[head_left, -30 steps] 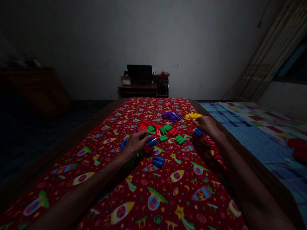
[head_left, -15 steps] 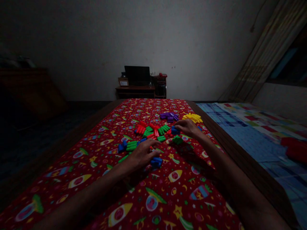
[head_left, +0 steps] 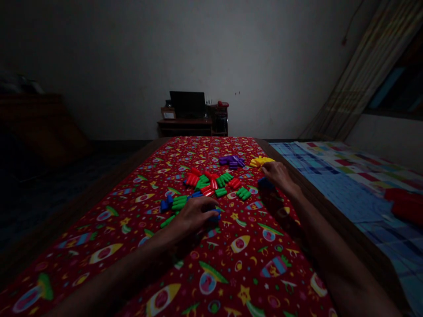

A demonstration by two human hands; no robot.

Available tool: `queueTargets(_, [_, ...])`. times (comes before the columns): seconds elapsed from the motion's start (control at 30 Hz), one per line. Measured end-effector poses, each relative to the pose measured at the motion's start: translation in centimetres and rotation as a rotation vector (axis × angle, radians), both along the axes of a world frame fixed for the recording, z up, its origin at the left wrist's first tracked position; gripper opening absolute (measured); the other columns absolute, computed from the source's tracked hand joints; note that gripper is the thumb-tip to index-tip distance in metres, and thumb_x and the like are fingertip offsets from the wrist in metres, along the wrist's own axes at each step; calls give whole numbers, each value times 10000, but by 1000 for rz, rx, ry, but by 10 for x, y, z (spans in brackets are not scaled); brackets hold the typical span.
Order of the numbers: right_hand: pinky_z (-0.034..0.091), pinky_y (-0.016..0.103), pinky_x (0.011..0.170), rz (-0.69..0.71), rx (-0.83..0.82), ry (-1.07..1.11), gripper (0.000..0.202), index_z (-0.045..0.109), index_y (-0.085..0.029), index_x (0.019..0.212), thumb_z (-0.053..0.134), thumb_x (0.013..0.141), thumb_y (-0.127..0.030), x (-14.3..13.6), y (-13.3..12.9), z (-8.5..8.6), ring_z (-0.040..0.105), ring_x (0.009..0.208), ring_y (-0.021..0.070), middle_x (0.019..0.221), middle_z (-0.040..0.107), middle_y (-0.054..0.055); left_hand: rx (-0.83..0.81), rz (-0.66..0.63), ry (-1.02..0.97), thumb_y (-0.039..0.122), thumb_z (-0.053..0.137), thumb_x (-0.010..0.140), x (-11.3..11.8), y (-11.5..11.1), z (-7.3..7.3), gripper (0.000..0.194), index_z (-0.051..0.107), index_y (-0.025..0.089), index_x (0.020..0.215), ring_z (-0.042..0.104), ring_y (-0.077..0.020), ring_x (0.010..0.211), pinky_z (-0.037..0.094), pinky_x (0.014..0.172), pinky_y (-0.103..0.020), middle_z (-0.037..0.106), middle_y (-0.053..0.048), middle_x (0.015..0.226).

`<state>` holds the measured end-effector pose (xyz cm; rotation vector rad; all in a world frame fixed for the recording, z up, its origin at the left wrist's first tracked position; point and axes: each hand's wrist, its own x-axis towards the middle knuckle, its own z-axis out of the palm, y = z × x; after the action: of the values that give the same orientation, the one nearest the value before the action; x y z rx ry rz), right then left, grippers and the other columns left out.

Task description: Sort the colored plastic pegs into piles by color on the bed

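Observation:
On the red patterned cloth (head_left: 211, 251), my left hand (head_left: 196, 213) curls its fingers and thumb around a blue toy block (head_left: 216, 215), partly hidden by the hand. Farther off to the right, my right hand (head_left: 279, 174) points its closed fingers down over blue toy blocks (head_left: 265, 183) at the cloth's right side. The fingertips are partly hidden. Between the hands lie ribbed green blocks (head_left: 243, 193) and red blocks (head_left: 235, 183), mixed in a loose group. Other green blocks (head_left: 179, 202) and blue blocks (head_left: 166, 204) lie just beyond my left hand.
A purple pile (head_left: 232, 161) and a yellow pile (head_left: 260, 161) of blocks lie toward the far end. To the right is a bed surface with a blue checked cover (head_left: 330, 189). A low desk (head_left: 185, 124) with a dark monitor (head_left: 187, 104) stands against the wall.
My right hand has moved right with a blue block, from beside the red and green group to near the yellow pile. My left fingers have closed in on the blue block near them.

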<state>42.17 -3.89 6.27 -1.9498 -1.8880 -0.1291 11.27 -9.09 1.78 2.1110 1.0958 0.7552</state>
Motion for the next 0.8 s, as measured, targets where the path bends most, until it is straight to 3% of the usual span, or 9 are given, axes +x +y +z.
queueTargets(0.1, [336, 220, 575, 387, -36, 182, 396, 718, -109, 806, 423, 901, -356, -40, -9, 5, 551, 620, 133, 668, 644, 44, -49, 140, -195, 439, 675, 690, 4, 6, -1, 331, 666, 183, 900, 657, -218, 792, 528, 727, -333, 713, -43, 865])
queueTargets(0.2, [335, 202, 557, 781, -209, 379, 371, 705, -135, 941, 480, 888, -425, -87, -27, 2, 525, 600, 112, 692, 636, 4, -4, 212, -289, 471, 678, 673, 5, 9, -1, 345, 633, 184, 859, 649, -203, 780, 523, 740, -330, 698, -35, 836])
queueTargets(0.27, [339, 202, 555, 889, -268, 409, 311, 690, -150, 1015, 550, 864, -383, -109, -37, -2, 523, 601, 110, 724, 650, 9, 31, 238, -292, 478, 660, 689, 5, 9, 0, 329, 606, 189, 835, 641, -193, 761, 516, 728, -318, 683, -28, 814])
queueTargets(0.33, [337, 203, 553, 906, -270, 391, 262, 687, -149, 1029, 589, 845, -309, -118, -40, -5, 524, 600, 110, 727, 656, 16, 51, 240, -265, 478, 628, 721, 4, 8, 3, 311, 589, 191, 833, 634, -189, 758, 511, 718, -309, 671, -28, 815])
queueTargets(0.43, [339, 202, 558, 781, -176, 346, 236, 691, -137, 1015, 603, 823, -245, -104, -29, -7, 536, 605, 111, 722, 662, 20, 135, 228, -166, 459, 560, 790, -1, 10, 9, 277, 598, 195, 864, 622, -190, 803, 499, 744, -305, 665, -44, 871])
queueTargets(0.63, [383, 248, 642, 140, 134, 103, 308, 700, -138, 984, 528, 874, -369, -20, 5, -13, 620, 765, 190, 864, 706, 100, 428, 222, 89, 367, 491, 799, -39, 45, 15, 222, 638, 203, 831, 601, -215, 894, 468, 829, -333, 655, -68, 924])
queueTargets(0.7, [398, 264, 668, -45, 120, 9, 343, 700, -138, 995, 489, 895, -389, 1, 8, -18, 638, 825, 216, 927, 711, 132, 400, 262, 182, 363, 480, 777, -53, 58, 13, 239, 659, 206, 803, 610, -223, 878, 471, 816, -329, 671, -74, 907])
queueTargets(0.8, [419, 272, 688, -196, 20, -71, 380, 711, -139, 978, 457, 908, -414, 15, 6, -28, 652, 878, 235, 970, 712, 155, 310, 293, 289, 394, 492, 735, -66, 70, 8, 276, 694, 211, 779, 628, -241, 853, 480, 784, -319, 696, -83, 881])
